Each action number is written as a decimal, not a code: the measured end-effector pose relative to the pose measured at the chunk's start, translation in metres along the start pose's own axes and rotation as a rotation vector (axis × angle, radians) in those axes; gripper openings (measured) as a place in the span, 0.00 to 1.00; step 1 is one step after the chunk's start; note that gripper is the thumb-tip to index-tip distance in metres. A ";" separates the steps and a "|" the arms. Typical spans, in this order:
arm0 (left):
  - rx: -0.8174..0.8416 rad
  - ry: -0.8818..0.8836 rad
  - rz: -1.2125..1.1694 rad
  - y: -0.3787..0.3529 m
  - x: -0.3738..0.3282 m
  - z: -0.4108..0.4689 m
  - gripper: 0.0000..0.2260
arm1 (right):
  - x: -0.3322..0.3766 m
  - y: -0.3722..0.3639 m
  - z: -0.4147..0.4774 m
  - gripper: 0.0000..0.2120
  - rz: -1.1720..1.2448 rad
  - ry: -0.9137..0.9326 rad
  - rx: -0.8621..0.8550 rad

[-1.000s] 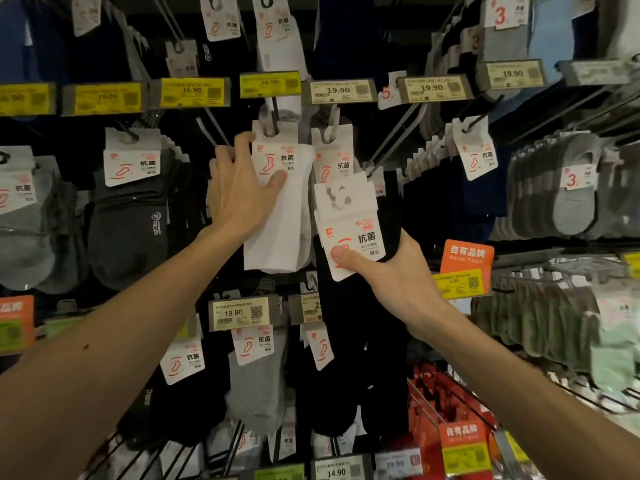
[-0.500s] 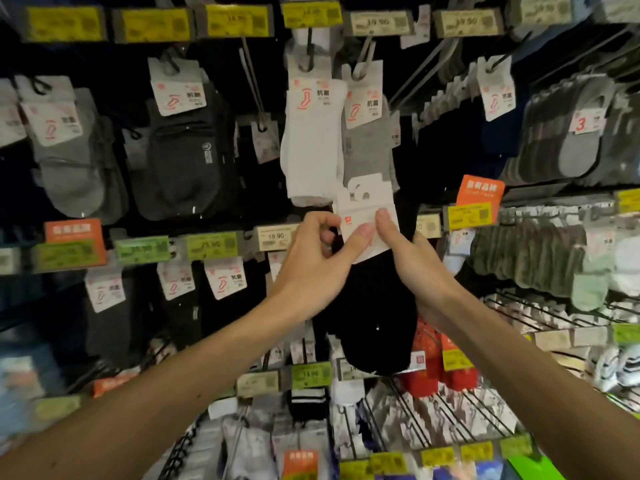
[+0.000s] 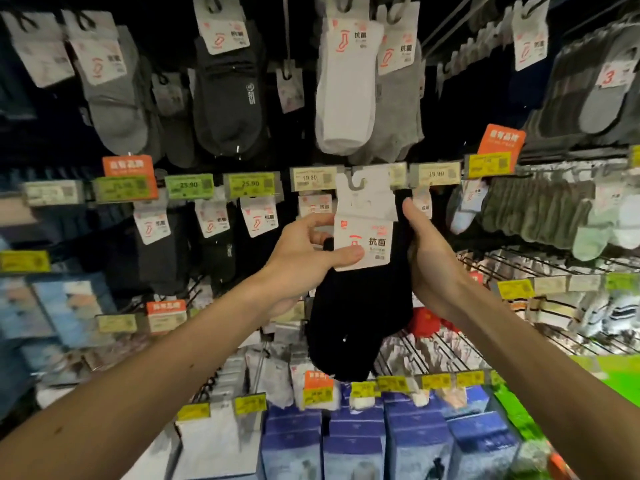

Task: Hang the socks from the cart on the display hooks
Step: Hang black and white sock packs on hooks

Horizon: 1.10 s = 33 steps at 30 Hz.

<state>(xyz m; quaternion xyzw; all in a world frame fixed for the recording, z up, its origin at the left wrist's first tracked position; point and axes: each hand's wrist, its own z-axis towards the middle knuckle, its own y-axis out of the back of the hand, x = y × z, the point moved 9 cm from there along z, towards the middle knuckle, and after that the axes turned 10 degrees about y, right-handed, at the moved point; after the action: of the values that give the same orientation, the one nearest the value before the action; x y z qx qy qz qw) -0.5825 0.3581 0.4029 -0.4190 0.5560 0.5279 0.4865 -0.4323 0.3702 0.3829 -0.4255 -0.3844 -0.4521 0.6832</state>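
One pack of black socks [image 3: 360,317] is held up by two hands in front of the middle row of price tags. Its top sits level with that row, between two pale tags [image 3: 310,178] that each read 19.90. The socks are soft, dark and rounded at the toe, and they hang down from a stiff white card [image 3: 363,233]. The card is flat and squarish, with printed orange marks and a hook-shaped cut-out [image 3: 356,183] at the top. Whether that cut-out is already on a peg cannot be made out. The left hand [image 3: 304,258] pinches the card's lower left part, with the thumb flat on the front and the fingers curled behind the edge. The right hand [image 3: 429,261] grips the pack's right side, fingers wrapped behind the black cloth and the thumb pointing up beside the card. The two hands are a card's width apart, both closed on the same pack. Left of the pale tags are two green tags [image 3: 188,185] marked 25.90 and one orange sign [image 3: 128,166]; a second orange sign [image 3: 502,138] stands to the right. Above hang one smooth white pair [image 3: 346,91], one grey pair [image 3: 398,116] just beside it and one dark ribbed pair [image 3: 228,98], each on its own white card. Thin wire racks [image 3: 450,348] slope down at the right, and four blue boxes [image 3: 353,441] stand side by side along the bottom.
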 end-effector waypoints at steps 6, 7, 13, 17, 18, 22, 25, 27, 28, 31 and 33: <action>0.110 0.094 -0.140 0.015 0.025 -0.022 0.18 | -0.018 -0.002 -0.016 0.43 -0.047 -0.024 -0.055; 0.119 0.113 -0.168 0.018 0.030 -0.024 0.18 | -0.021 -0.005 -0.019 0.35 -0.048 -0.030 -0.054; -0.096 0.197 -0.197 0.060 0.064 -0.028 0.14 | -0.048 0.001 -0.039 0.14 -0.096 -0.039 -0.115; -0.219 0.252 -0.170 0.080 0.093 -0.031 0.13 | -0.075 0.013 -0.051 0.18 -0.134 -0.087 -0.151; -0.234 0.271 -0.183 0.083 0.101 -0.031 0.12 | -0.081 0.016 -0.054 0.17 -0.129 -0.103 -0.157; -0.239 0.331 -0.252 0.086 0.131 -0.025 0.11 | -0.103 0.028 -0.059 0.14 -0.113 -0.200 -0.158; -0.256 0.371 -0.292 0.088 0.149 -0.018 0.10 | -0.119 0.035 -0.056 0.11 -0.153 -0.268 -0.161; -0.271 0.392 -0.322 0.090 0.158 -0.012 0.09 | -0.133 0.040 -0.050 0.14 -0.166 -0.292 -0.177; -0.287 0.397 -0.320 0.092 0.161 -0.009 0.08 | -0.138 0.040 -0.046 0.15 -0.169 -0.294 -0.177; -0.342 0.387 -0.265 0.103 0.163 0.001 0.10 | -0.145 0.027 -0.025 0.13 -0.188 -0.252 -0.117; -0.377 0.387 -0.242 0.110 0.162 0.010 0.13 | -0.147 0.015 -0.010 0.10 -0.220 -0.207 -0.063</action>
<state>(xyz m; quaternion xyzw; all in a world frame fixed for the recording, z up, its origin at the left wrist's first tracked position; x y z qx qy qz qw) -0.7176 0.3857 0.2639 -0.6579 0.4765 0.4705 0.3444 -0.4601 0.4072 0.2418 -0.4464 -0.4827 -0.4896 0.5727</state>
